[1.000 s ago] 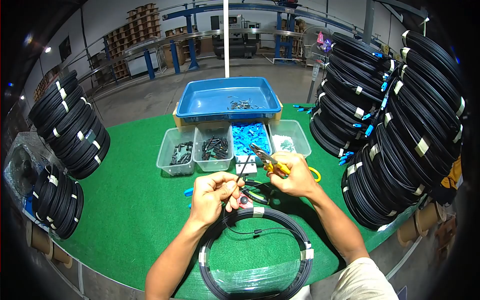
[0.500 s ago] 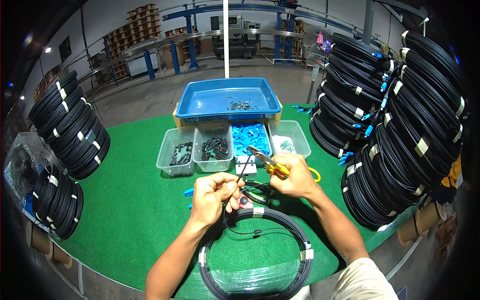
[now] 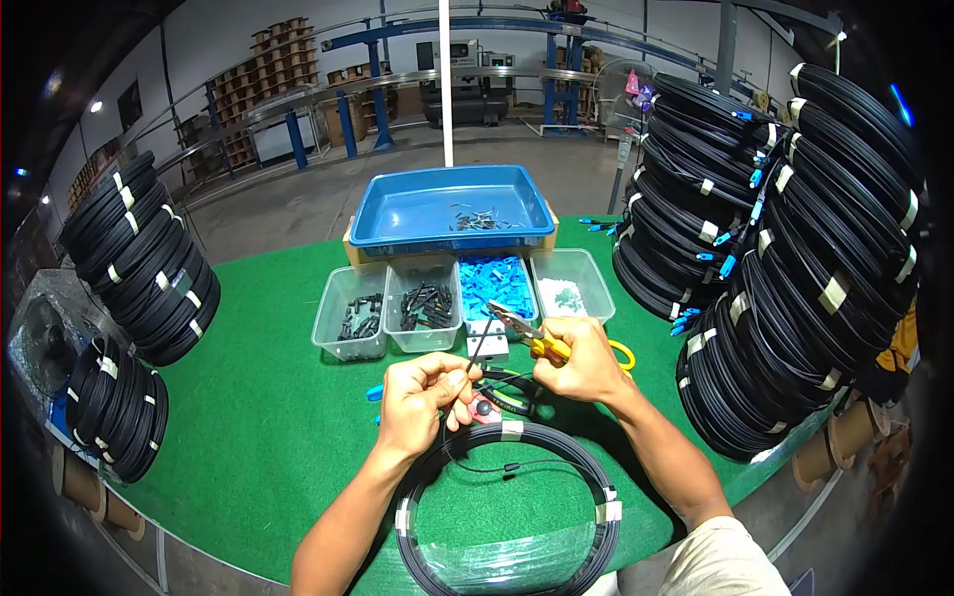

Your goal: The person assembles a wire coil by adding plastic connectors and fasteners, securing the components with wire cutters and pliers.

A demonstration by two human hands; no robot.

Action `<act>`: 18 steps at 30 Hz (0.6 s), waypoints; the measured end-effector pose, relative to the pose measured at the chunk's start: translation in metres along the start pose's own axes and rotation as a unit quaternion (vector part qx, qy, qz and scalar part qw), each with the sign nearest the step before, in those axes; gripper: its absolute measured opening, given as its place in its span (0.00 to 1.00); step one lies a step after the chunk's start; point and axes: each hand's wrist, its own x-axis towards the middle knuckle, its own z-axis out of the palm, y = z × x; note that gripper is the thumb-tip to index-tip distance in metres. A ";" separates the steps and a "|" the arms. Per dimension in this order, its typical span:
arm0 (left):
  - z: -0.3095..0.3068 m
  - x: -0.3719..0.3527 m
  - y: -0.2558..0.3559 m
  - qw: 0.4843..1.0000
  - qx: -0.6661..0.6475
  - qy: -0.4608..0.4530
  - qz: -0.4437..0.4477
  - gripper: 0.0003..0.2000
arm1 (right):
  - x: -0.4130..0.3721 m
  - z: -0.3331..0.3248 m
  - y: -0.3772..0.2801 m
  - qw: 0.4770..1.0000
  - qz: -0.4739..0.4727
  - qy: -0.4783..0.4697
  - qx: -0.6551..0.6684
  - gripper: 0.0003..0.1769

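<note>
My left hand (image 3: 422, 399) pinches a thin black cable (image 3: 483, 344) between thumb and fingers, its free end pointing up. In my right hand (image 3: 578, 363) are yellow-handled pliers (image 3: 516, 320), their metal jaws right by the cable's tip. Below the hands lies a taped coil of black cable (image 3: 588, 453), and a strand with a small black piece (image 3: 512, 468) crosses its opening. A black-and-green handled tool (image 3: 512, 403) rests just beyond the coil, beside a pink item with a black knob (image 3: 484, 407), partly hidden by my left fingers.
Clear bins hold black parts (image 3: 425, 306), blue connectors (image 3: 495, 285) and white pieces (image 3: 562, 296), with a holed white block (image 3: 488, 341) in front. Behind stands a blue tray (image 3: 407, 214) with scraps. Cable coils are stacked at left (image 3: 139, 258) and right (image 3: 795, 288) on the green table (image 3: 258, 427).
The camera view has shifted slightly, so the bins and tray sit a little lower. Both hands keep their holds, with the pliers still at the cable's tip.
</note>
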 end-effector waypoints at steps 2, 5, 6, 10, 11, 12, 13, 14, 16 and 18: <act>0.001 -0.001 0.000 1.000 0.003 0.000 -0.003 0.09 | -0.001 0.000 0.001 1.000 0.003 -0.001 0.002 0.08; 0.001 -0.001 -0.001 1.000 0.005 0.001 -0.006 0.08 | -0.002 0.002 0.003 1.000 0.007 0.001 0.010 0.08; 0.001 0.000 -0.001 1.000 0.004 0.002 -0.006 0.08 | -0.001 0.001 0.000 1.000 0.007 -0.005 0.006 0.08; 0.001 -0.001 0.000 1.000 0.010 0.001 -0.007 0.08 | -0.002 0.003 0.003 1.000 -0.005 0.002 0.013 0.08; 0.000 -0.001 0.000 1.000 0.010 0.003 -0.007 0.08 | -0.002 0.003 0.002 1.000 -0.008 0.002 0.010 0.09; 0.000 -0.001 0.000 1.000 0.011 0.004 -0.009 0.08 | -0.002 0.003 0.003 1.000 -0.010 0.001 0.007 0.10; 0.000 -0.001 0.000 1.000 0.012 0.003 -0.010 0.08 | -0.002 0.003 0.003 1.000 -0.009 0.002 0.007 0.10; 0.000 -0.001 -0.001 1.000 0.010 0.004 -0.010 0.08 | -0.002 0.003 0.004 1.000 -0.013 0.001 -0.005 0.11; 0.000 0.000 -0.002 1.000 0.007 0.003 -0.011 0.08 | -0.002 0.003 0.005 1.000 -0.015 0.000 -0.017 0.11; 0.000 0.000 -0.003 1.000 0.008 0.001 -0.006 0.08 | -0.002 0.003 0.006 1.000 -0.029 0.000 -0.008 0.10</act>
